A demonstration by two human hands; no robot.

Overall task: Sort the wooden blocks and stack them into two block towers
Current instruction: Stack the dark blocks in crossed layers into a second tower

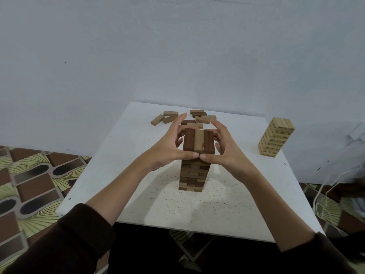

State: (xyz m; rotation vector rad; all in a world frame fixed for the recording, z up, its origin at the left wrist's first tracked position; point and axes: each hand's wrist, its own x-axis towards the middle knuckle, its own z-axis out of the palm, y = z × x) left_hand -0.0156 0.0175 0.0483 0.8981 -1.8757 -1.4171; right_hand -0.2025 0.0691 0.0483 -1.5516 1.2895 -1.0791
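Both hands are working at the top of the mixed tower (pixel 194 165), which is standing near the centre of the white table (pixel 110 155). The tower is showing dark and light blocks in alternating courses; its top layer (pixel 198 140) is made up of three blocks, dark-light-dark, running away from the viewer.

Left hand (pixel 169 147) is cupping the left side of the top layer, w/ thumb tip pressing the near end face and fingers spread and loosely bent round the far side. Right hand (pixel 225 149) is mirroring it on the right side. The two thumb tips are meeting at the near face, approx. on the centre block. Neither hand is lifting anything; judged as squaring-up the course, not placing.

A second tower (pixel 276 136), all light wood w/ printed marks, is standing well apart near the table's right edge. Loose blocks (pixel 189 118), dark and light mixed, are lying scattered at the far side, just beyond the fingertips.

Advice for the step in hand:
- Pressure should be coming from opp. sides equally, so the column is not being pushed over.
- Thumbs should be nudging block ends flush, lightly.
- Lower courses are looking slightly uneven; any hard squeeze at top is risking a shift below.
- Hands should be releasing outward, both together.

Remaining: loose blocks not yet stacked, so task judged incomplete.
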